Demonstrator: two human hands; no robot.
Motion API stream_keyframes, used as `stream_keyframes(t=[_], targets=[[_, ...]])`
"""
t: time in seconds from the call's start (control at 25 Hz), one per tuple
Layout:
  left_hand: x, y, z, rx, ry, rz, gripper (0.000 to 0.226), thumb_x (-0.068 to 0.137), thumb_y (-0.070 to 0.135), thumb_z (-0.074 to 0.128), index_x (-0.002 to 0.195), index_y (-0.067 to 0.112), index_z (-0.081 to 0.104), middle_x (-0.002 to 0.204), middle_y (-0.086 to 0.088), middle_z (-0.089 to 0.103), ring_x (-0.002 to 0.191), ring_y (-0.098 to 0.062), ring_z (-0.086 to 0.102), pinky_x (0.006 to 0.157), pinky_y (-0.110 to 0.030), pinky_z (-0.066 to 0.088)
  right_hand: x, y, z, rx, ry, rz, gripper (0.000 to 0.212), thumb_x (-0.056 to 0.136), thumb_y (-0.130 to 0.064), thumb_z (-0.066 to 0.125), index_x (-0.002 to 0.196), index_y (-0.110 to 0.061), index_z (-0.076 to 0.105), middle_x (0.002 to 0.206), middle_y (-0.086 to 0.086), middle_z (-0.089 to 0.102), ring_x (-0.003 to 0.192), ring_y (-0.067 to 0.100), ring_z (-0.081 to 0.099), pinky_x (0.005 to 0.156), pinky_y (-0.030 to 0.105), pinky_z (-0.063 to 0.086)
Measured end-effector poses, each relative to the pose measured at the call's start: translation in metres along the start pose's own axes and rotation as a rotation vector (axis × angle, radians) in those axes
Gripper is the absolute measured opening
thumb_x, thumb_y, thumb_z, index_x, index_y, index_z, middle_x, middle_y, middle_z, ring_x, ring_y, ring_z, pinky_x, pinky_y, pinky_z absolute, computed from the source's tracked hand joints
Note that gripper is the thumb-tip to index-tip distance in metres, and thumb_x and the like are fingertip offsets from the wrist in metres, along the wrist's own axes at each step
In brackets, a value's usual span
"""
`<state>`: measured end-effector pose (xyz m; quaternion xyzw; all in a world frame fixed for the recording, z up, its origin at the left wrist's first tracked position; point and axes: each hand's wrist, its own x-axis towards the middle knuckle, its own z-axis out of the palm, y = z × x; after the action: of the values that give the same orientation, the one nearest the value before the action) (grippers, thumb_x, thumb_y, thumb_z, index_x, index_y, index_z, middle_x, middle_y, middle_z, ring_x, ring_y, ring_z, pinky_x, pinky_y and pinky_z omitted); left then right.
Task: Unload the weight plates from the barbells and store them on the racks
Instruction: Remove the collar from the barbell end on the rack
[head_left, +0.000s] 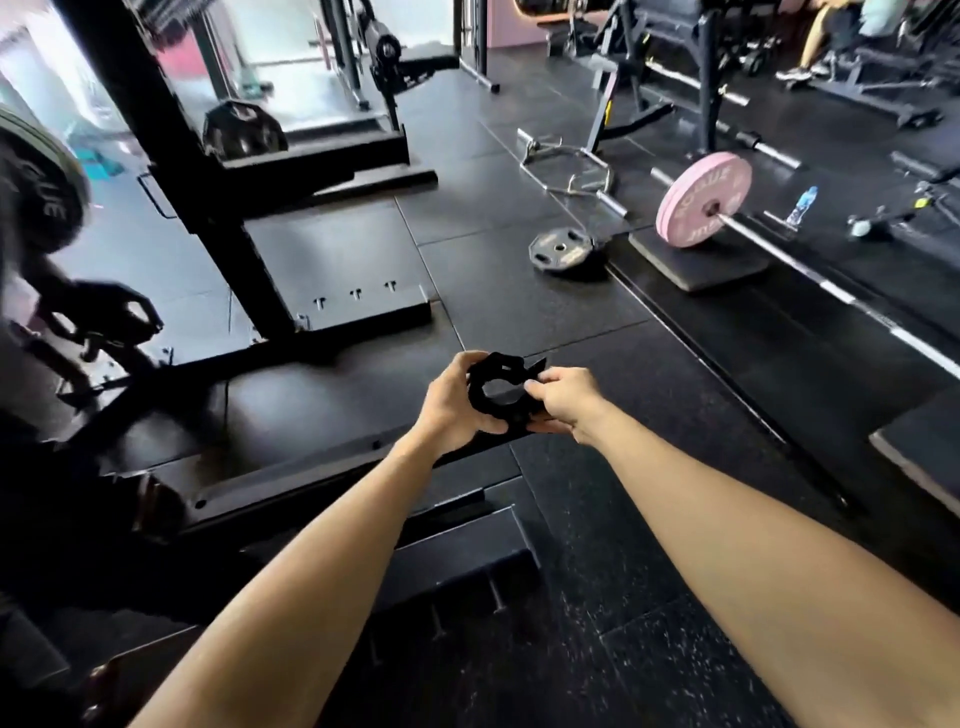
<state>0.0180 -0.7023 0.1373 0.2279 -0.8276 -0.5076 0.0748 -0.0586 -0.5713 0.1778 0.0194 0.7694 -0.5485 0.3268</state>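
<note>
Both of my hands hold a black barbell collar (501, 387) out in front of me above the floor. My left hand (454, 408) grips its left side and my right hand (566, 402) pinches its right side and lever. Two pink plates (701, 200) sit on a barbell (810, 270) at the right, propped on a black block (698, 262). A small dark plate (561, 252) lies flat on the floor near them. At the left edge, large dark plates (36, 187) hang on a rack.
A black power rack upright (171, 156) and its base (332, 322) stand to the left. A hex bar (566, 171) lies on the floor behind the small plate. A water bottle (802, 205) stands by the barbell. A person sits on a bench at top right (836, 31).
</note>
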Motion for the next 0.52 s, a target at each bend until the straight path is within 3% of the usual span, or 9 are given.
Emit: stream_keyframes(t=[0.12, 0.36, 0.52], targets=[[0.027, -0.034, 0.012, 0.02, -0.029, -0.029, 0.091, 0.047, -0.003, 0.088, 0.126, 0.019, 0.048, 0.108, 0.006, 0.063, 0.106, -0.017, 0.061, 0.094, -0.034, 0.05, 0.042, 0.02, 0.013, -0.015, 0.023, 0.018, 0.031, 0.093, -0.004, 0.059, 0.123, 0.004, 0.058, 0.125, 0.025, 0.058, 0.114, 0.041, 0.059, 0.084, 0.051, 0.055], [0.048, -0.067, 0.03, 0.117, -0.094, -0.055, 0.095, 0.051, 0.007, 0.088, 0.133, 0.019, 0.041, 0.123, 0.0, 0.056, 0.111, -0.024, 0.056, 0.097, -0.039, 0.047, 0.089, 0.054, 0.02, -0.129, 0.075, 0.022, 0.023, 0.089, -0.014, 0.066, 0.11, -0.003, 0.068, 0.113, 0.017, 0.065, 0.102, 0.034, 0.064, 0.083, 0.05, 0.057], [0.053, -0.071, 0.035, 0.135, -0.075, -0.029, 0.094, 0.057, 0.008, 0.087, 0.138, 0.018, 0.039, 0.131, -0.004, 0.051, 0.119, -0.023, 0.049, 0.102, -0.036, 0.041, 0.1, 0.059, 0.018, -0.095, 0.081, 0.015, 0.028, 0.09, -0.016, 0.066, 0.117, -0.008, 0.067, 0.118, 0.013, 0.064, 0.101, 0.032, 0.065, 0.078, 0.046, 0.06]])
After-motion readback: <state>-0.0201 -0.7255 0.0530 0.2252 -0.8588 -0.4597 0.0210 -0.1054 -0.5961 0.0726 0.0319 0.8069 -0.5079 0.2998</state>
